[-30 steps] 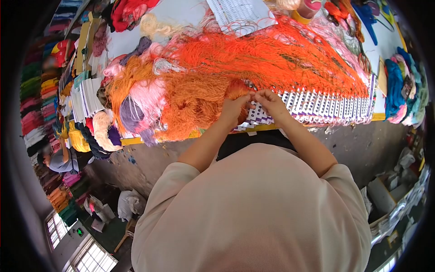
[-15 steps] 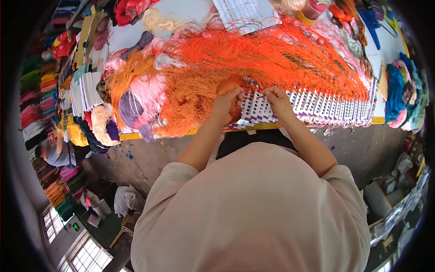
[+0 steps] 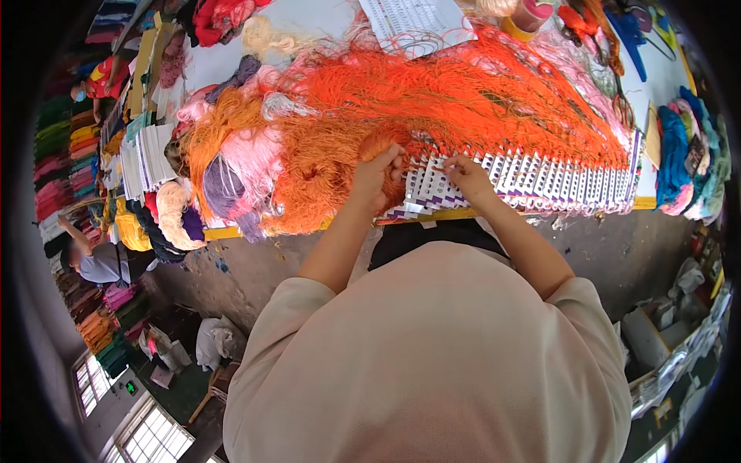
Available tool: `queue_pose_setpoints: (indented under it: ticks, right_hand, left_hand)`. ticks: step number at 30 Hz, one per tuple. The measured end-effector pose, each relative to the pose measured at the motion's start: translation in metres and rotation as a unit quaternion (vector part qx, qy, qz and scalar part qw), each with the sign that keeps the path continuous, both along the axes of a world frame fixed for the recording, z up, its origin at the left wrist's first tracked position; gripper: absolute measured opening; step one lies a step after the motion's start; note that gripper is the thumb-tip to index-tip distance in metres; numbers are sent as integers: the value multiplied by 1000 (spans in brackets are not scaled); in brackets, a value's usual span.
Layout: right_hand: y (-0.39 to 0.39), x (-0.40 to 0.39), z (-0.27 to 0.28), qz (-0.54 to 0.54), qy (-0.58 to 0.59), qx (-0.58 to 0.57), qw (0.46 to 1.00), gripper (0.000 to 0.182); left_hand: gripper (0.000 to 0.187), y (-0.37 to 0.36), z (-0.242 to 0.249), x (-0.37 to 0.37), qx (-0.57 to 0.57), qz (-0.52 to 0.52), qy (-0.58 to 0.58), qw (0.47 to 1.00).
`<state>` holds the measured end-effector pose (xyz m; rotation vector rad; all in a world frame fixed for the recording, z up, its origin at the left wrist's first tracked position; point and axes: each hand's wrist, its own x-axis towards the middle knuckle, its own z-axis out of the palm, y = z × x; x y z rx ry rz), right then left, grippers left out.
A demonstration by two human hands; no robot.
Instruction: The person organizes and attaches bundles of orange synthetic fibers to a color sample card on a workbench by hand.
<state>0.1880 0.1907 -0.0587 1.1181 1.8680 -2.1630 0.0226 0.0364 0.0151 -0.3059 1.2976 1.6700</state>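
My left hand [image 3: 377, 176] is closed on the edge of a bundle of rust-orange thread [image 3: 312, 166], at the left end of a row of white punched cards [image 3: 525, 181]. Over the upper left cards, my right hand [image 3: 468, 179] has its fingers pinched together; what they hold, if anything, is too small to make out. Bright orange-red threads [image 3: 463, 92] spread behind the cards and run to their upper ends. Pink thread [image 3: 258, 158] and purple thread [image 3: 222, 185] lie left of the rust-orange bundle.
A printed sheet [image 3: 417, 23] lies at the back of the table. Blue skeins [image 3: 673, 158] hang at the right edge, and a peach skein [image 3: 176, 216] at the left. Two other people, one in red [image 3: 104, 77] and one in grey [image 3: 102, 264], are at the far left.
My left hand has shifted slightly left and my right hand slightly left and down. The person in grey has an arm placed differently, and the person in red has moved.
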Motion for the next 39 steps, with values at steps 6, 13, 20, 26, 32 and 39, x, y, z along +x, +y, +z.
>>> queue_pose_setpoints:
  ticks: [6, 13, 20, 26, 32, 39]
  right_hand:
    - [4, -3, 6, 49, -27, 36, 998, 14]
    - [3, -6, 5, 30, 6, 22, 999, 13]
    - [5, -13, 10, 49, 11, 31, 998, 19]
    - [9, -26, 43, 53, 40, 29, 997, 25]
    - [9, -38, 66, 66, 31, -34, 997, 31]
    - [12, -37, 64, 103, 42, -77, 991, 36]
  left_hand:
    - [16, -4, 8, -7, -16, 37, -5, 999]
    - [15, -6, 17, -11, -2, 34, 15, 999]
    - [28, 0, 28, -9, 58, -54, -77, 994]
    - [36, 5, 28, -3, 123, -112, -160, 973]
    - [37, 12, 26, 3, -15, -229, -99, 968]
    - [17, 29, 7, 24, -143, -378, 134, 905]
